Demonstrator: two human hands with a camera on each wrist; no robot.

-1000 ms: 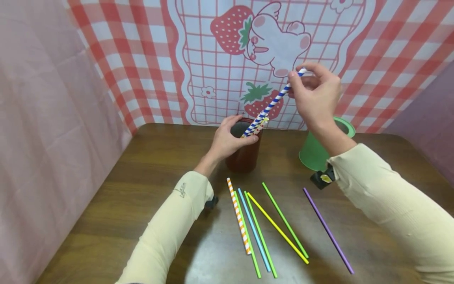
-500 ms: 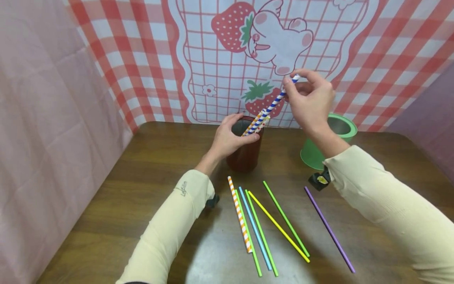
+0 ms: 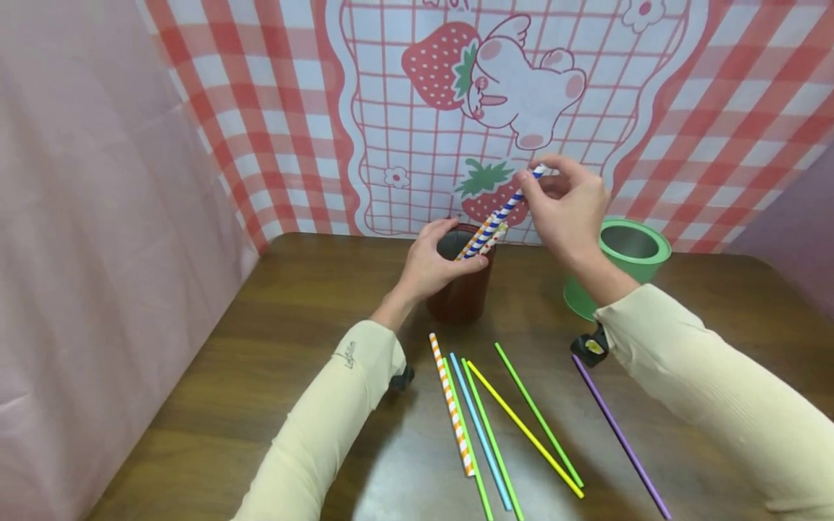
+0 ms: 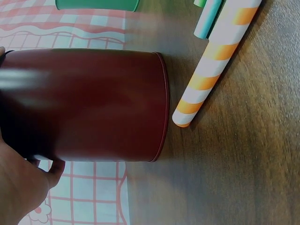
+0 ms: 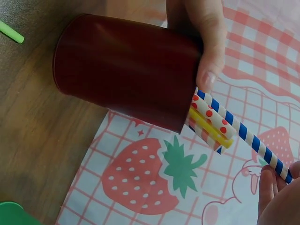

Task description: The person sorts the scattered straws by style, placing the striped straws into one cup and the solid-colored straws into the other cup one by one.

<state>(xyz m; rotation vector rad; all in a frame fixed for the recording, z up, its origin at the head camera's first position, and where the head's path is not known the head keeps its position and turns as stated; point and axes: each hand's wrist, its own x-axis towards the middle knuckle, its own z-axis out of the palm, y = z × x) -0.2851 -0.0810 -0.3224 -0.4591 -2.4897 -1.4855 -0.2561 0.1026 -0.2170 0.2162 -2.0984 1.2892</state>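
My left hand (image 3: 433, 262) grips a dark red cup (image 3: 459, 298) around its rim, the thumb lying across the near side. The cup stands upright on the table. Between thumb and fingers of my right hand (image 3: 568, 208) is the upper end of a blue-and-white striped straw (image 3: 512, 205); its lower end is hidden inside the cup. In the right wrist view a red-dotted straw (image 5: 212, 115) and a yellow straw (image 5: 224, 139) also poke out of the cup, with other patterned straws beside them.
An orange-striped straw (image 3: 452, 405), a blue straw (image 3: 481, 430), a yellow straw (image 3: 525, 429), a purple straw (image 3: 621, 436) and several green straws lie on the wooden table (image 3: 274, 376). Behind my right wrist stands a green bucket (image 3: 641, 268). Checked cloth (image 3: 287, 116) hangs at the back.
My right hand has come down and slightly left toward the cup, and the striped straw has slid further in. My left hand keeps its grip on the cup.
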